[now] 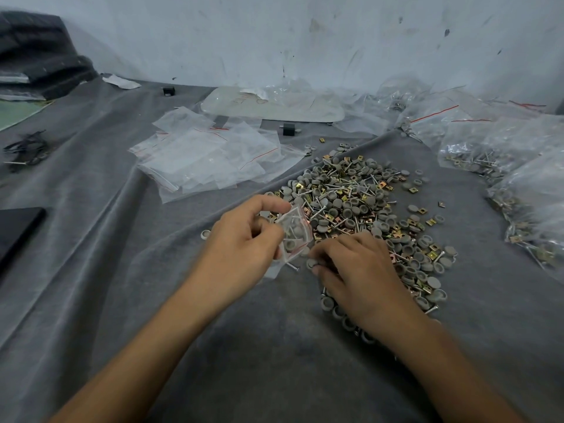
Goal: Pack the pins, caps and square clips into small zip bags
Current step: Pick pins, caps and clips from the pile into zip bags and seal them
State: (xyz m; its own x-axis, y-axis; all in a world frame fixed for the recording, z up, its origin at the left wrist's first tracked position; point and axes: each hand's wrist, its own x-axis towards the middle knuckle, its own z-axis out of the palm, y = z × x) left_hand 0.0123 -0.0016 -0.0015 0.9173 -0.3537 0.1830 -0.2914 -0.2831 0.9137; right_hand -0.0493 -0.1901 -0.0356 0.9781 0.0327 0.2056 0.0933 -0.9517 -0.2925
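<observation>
A loose heap [360, 206] of grey round caps, metal pins and brass square clips lies on the grey cloth at centre right. My left hand [244, 242] holds a small clear zip bag [294, 235] with a red seal line, with caps and a pin inside it. Just below the bag, my right hand [357, 270] pinches a grey cap [312, 264] between thumb and fingertips, resting on the near edge of the heap.
A stack of empty zip bags [210, 157] lies behind my left hand. Filled bags [500, 151] pile up along the right side. Two small black blocks [288, 129] and a white sheet [274, 103] sit near the wall. A dark flat object [15, 230] lies at far left.
</observation>
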